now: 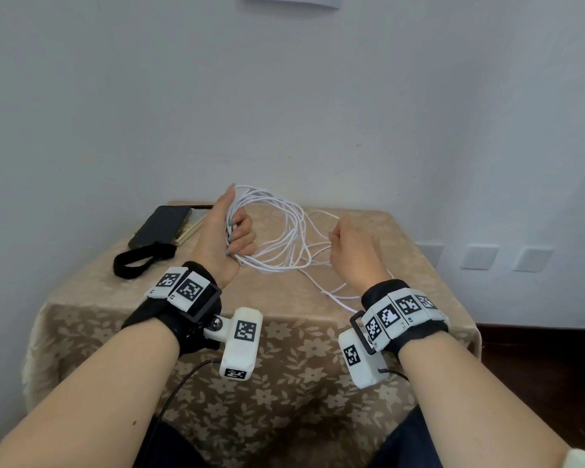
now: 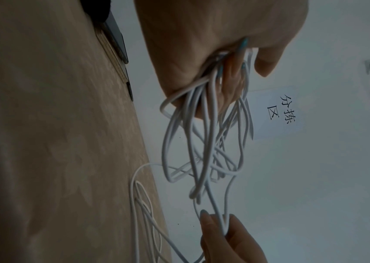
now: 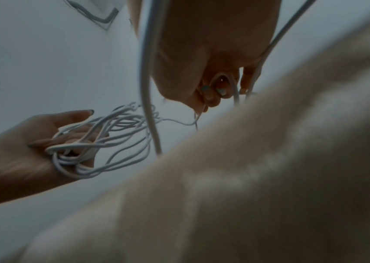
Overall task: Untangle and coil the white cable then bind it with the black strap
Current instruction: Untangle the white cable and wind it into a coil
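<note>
Several loops of the white cable (image 1: 284, 231) hang from my left hand (image 1: 230, 231), whose fingers curl round the bundle above the table, thumb pointing up. The left wrist view shows the loops (image 2: 204, 142) hanging tangled from the left hand (image 2: 213, 58). To the right, my right hand (image 1: 352, 244) is a fist pinching a strand of the cable; the right wrist view shows that strand (image 3: 226, 80) between the right hand's fingers (image 3: 213, 94). A loose length trails over the cloth toward my right wrist. The black strap (image 1: 139, 261) lies looped at the table's left.
A small table with a beige floral tablecloth (image 1: 284, 383) stands against a white wall. A dark phone (image 1: 163, 224) rests on a book at the back left, just behind the strap. Wall sockets (image 1: 480, 256) sit low on the right.
</note>
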